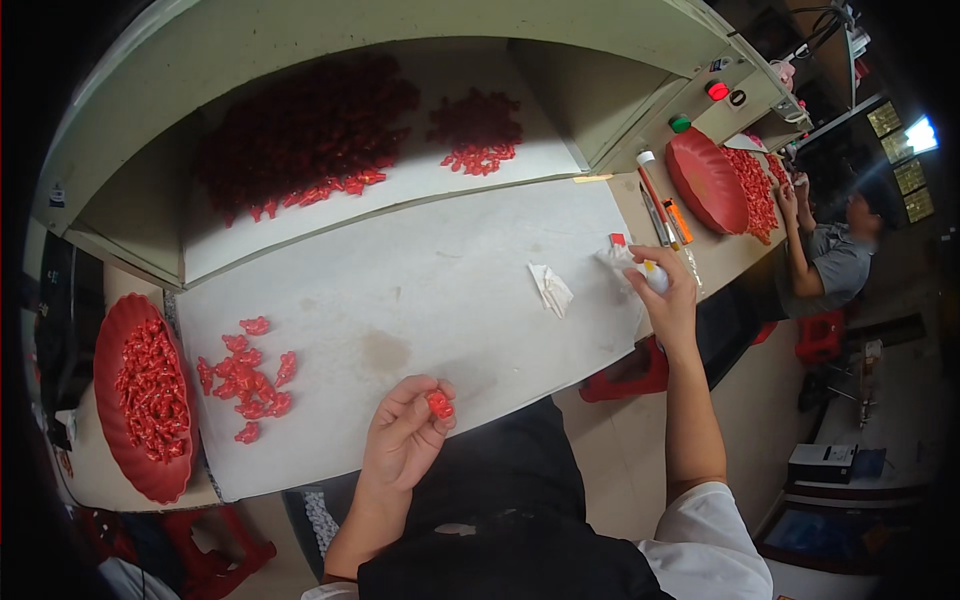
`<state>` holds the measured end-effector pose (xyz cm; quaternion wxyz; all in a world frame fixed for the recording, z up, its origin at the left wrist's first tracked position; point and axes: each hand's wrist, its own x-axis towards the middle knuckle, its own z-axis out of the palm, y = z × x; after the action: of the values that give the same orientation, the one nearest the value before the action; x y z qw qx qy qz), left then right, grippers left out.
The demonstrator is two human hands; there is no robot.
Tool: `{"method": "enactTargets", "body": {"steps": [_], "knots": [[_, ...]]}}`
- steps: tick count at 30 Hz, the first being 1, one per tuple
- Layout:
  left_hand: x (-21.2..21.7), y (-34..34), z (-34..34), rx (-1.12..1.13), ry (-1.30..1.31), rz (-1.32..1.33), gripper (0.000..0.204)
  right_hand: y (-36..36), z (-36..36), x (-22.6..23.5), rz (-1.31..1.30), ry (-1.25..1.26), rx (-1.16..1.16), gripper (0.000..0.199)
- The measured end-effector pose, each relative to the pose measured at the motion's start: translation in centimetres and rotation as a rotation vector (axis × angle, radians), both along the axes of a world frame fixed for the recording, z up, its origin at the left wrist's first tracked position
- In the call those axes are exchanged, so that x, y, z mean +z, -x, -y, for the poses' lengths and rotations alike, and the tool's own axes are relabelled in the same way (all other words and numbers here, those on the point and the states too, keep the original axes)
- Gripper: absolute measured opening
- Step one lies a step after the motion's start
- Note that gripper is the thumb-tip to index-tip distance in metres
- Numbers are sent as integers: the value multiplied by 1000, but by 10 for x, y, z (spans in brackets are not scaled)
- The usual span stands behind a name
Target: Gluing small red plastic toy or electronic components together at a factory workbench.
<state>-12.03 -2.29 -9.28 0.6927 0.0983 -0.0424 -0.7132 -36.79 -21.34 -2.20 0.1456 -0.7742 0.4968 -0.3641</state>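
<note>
My left hand (408, 430) is closed around a small glossy red figurine (439, 404), pinched at the fingertips above the near edge of the white work sheet (450, 260). To the right, my right hand (668, 295) is closed on a small white bottle (655, 277) with a yellow patch; the fingers hide part of it. Just beyond those fingers lies crumpled white tissue (613, 258) with a small red piece (617, 239) at its top. A folded white tissue (552, 290) rests further left. Several loose red figurines (240, 375) are grouped on the sheet's left side.
Left stands a red scalloped tray (172, 478) of small red pieces. A cabinet (400, 25) at the back shelters two heaps (300, 130) (478, 130) of red pieces. Pens and an orange-handled cutter (678, 220) lie right, near another red tray (705, 180). A co-worker (835, 255) sits beyond.
</note>
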Motion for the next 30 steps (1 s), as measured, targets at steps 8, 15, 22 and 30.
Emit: {"method": "enactTargets", "body": {"steps": [8, 15, 22, 30], "knots": [[4, -15, -2, 56, 17, 3, 20, -56, 17, 0, 147, -110, 263, 11], [8, -26, -8, 98, 24, 47, 20, -166, 93, -14, -96, 100, 506, 20], [7, -39, -15, 142, -3, 44, 20, -219, 141, -18, -392, -168, 539, 27], [9, -47, -17, 137, 27, 55, 20, -210, 127, -10, -272, 229, 545, 20]]}}
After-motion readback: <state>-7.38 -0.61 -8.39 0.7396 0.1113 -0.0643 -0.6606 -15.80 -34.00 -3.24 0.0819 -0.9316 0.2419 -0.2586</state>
